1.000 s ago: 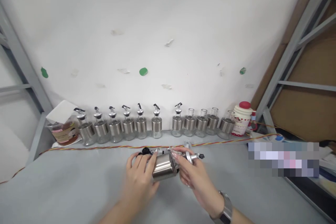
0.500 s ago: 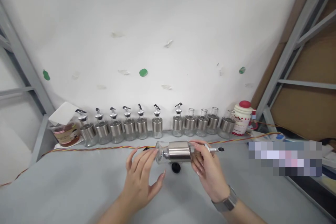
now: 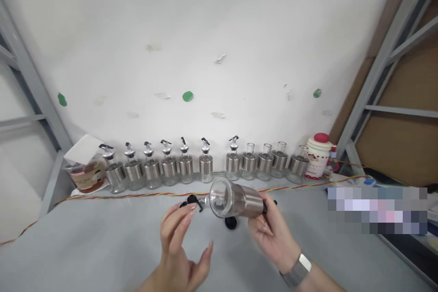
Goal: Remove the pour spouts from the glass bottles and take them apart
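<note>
Fingers of your right hand (image 3: 273, 237) wrap around the neck end of a glass oil bottle (image 3: 236, 200) with a steel sleeve, holding it clear of the grey table (image 3: 85, 246). The bottle lies on its side, its long axis running from the lower right, where your grip is, up and to the left. Its clear round base faces toward you and slightly left, so you look almost straight into the bottom of the glass. The spout end points away to the right, mostly hidden behind your fingers; only a small dark tip shows past them, and it is hard to say whether that is the pourer.

Your left hand (image 3: 181, 251) is free, fingers spread and slightly curled, palm turned toward the bottle. Its fingertips come near the bottle's base without touching it.

On the table just under the bottle sits a small black cap (image 3: 230, 223), and a few more black parts (image 3: 191, 201) lie just left of the glass base, beside your left fingertips.

Behind them a twisted red and yellow cable (image 3: 137, 195) runs across the table. Along the white wall (image 3: 219, 54) stands a row of like bottles (image 3: 186, 166), the left ones fitted with black pourers, the right ones open at the neck. A white jar with a red lid (image 3: 316, 157) ends the row on the right, and a plastic tub (image 3: 84, 175) under white paper stands at the left.
</note>
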The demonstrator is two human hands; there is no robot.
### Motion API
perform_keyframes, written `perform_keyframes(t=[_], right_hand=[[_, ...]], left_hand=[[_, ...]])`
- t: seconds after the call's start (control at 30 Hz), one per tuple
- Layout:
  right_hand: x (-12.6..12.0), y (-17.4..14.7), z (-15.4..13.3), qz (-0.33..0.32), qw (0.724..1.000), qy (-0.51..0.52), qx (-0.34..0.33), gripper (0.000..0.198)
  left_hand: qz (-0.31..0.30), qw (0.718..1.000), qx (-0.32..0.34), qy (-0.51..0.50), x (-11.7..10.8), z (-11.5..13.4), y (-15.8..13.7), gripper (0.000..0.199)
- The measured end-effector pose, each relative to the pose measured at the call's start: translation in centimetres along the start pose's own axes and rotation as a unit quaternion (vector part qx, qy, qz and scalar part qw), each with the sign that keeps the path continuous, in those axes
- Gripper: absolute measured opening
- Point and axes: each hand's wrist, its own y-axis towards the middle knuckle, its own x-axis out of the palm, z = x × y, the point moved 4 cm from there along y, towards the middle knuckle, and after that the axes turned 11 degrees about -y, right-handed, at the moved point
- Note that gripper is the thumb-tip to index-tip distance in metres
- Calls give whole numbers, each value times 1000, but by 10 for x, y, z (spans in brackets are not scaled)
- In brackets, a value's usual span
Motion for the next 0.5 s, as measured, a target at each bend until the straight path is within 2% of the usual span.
perform_keyframes(t=[0.13, 0.17, 0.27, 0.43, 0.5], right_hand=[[0, 0, 3, -23, 1000, 4, 17, 20], [1, 0, 3, -40, 999, -4, 14, 22], [2, -1, 5, -70, 997, -9, 15, 27], [0, 1, 11, -57, 997, 13, 56, 24], [1, 1, 11, -69, 996, 16, 57, 25]], left_hand=[[-124, 992, 19, 17, 11, 9, 1, 63], [-129, 991, 31, 20, 12, 11, 1, 62], [-80, 995, 47, 40, 7, 15, 3, 61], [-122, 988, 70, 64, 7, 19, 4, 53], [-107, 991, 69, 51, 7, 19, 3, 53]])
